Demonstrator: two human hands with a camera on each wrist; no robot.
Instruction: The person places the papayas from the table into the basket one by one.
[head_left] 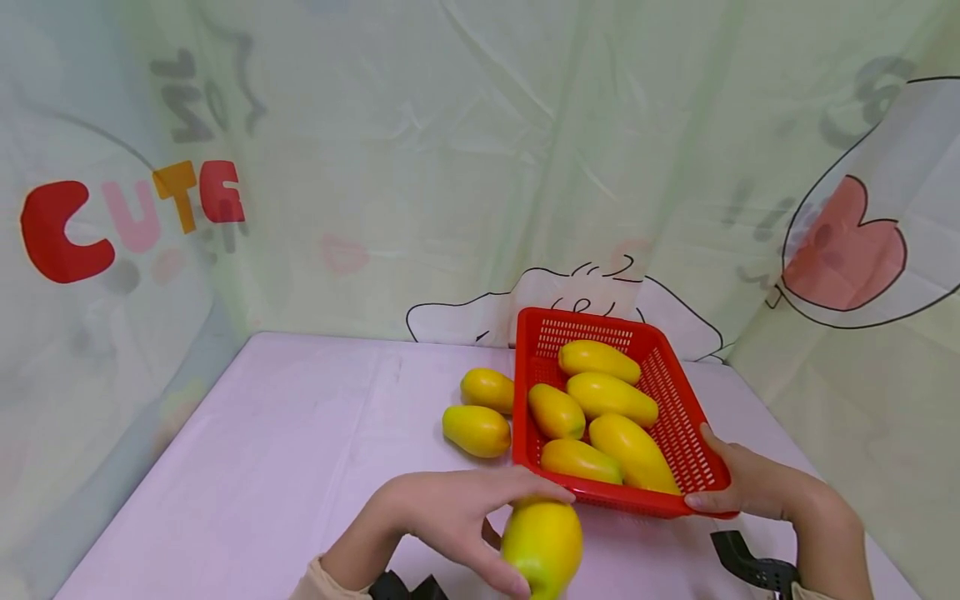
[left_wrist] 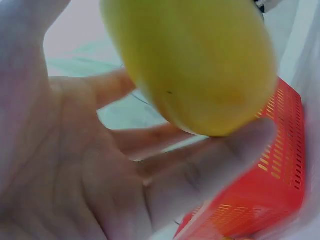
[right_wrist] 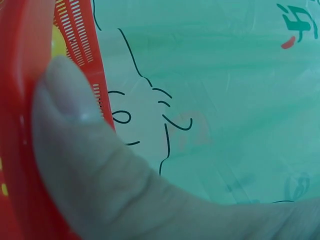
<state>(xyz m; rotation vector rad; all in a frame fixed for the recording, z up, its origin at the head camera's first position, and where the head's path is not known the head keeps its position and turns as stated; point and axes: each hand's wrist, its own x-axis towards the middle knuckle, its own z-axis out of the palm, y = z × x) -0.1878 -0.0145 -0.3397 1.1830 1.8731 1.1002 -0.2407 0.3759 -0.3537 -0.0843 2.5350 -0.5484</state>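
In the head view my left hand (head_left: 457, 508) holds a yellow mango (head_left: 543, 546) between thumb and fingers, just in front of the basket's near edge. The left wrist view has this mango (left_wrist: 200, 65) large, with fingers bent around its end. My right hand (head_left: 765, 483) grips the near right corner of a red plastic basket (head_left: 693, 433), its thumb over the rim in the right wrist view. The basket is tilted, its inside facing me. Several yellow mangoes (head_left: 611, 396) lie in it.
Two more mangoes, one nearer (head_left: 476, 431) and one farther (head_left: 487, 390), lie on the table left of the basket. The pale lilac table (head_left: 315, 433) is bordered by printed curtains (head_left: 360, 167) at the back and sides.
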